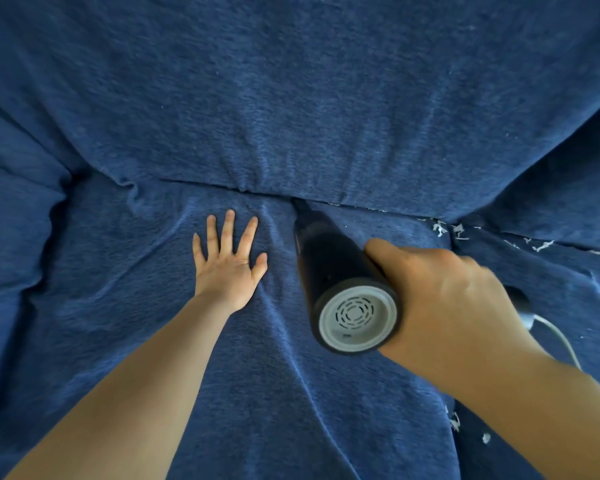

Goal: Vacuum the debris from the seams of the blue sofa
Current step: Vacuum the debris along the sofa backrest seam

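The blue sofa [291, 98] fills the view, its back cushion above and its seat cushion below. My right hand [444, 292] grips a black handheld vacuum [329, 265] with a grey vented rear cap. Its narrow nozzle [300, 206] pokes into the horizontal seam between seat and back. My left hand [227, 258] presses flat on the seat cushion just left of the vacuum, fingers spread. White debris bits [440, 228] lie along the seam to the right of the nozzle.
A white cord [561, 337] trails from the vacuum's handle to the right. More white scraps [542, 245] sit along the right seat seam, and a few [455, 422] lie in the gap between seat cushions at lower right.
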